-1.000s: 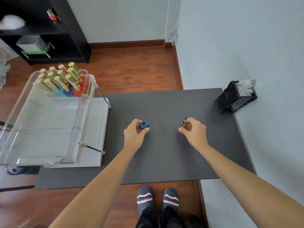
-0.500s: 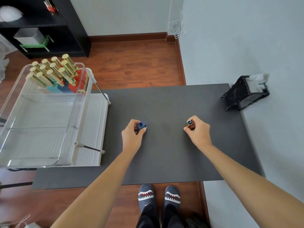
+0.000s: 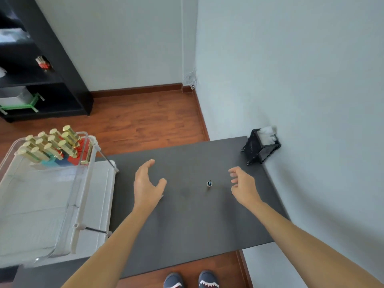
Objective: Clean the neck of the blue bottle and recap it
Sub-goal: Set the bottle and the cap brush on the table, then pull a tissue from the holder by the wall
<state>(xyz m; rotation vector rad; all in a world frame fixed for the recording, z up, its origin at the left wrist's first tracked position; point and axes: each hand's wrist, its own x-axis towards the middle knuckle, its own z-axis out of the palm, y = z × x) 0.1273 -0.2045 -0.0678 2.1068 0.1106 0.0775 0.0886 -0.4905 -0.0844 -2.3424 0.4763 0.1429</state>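
**Matt mat, shiny caps, clear plastic**

The dark grey table mat [image 3: 187,225] looks matt and faintly grainy, like felt or rubber. The small cap with its brush [image 3: 209,183], standing between the two bare, empty hands, shows a glossy metallic rim. Left of the hands, the clear plastic rack [image 3: 68,204] gleams, holding polished gold-capped bottles [image 3: 52,144]. The reddish wooden floor [image 3: 145,121] has a smooth sheen.

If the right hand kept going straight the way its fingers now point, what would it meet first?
The right hand is open, its fingers pointing left across the dark mat. The first thing in that line looks to be the small upright cap with brush standing on the mat, though the hand's height above it is unclear.
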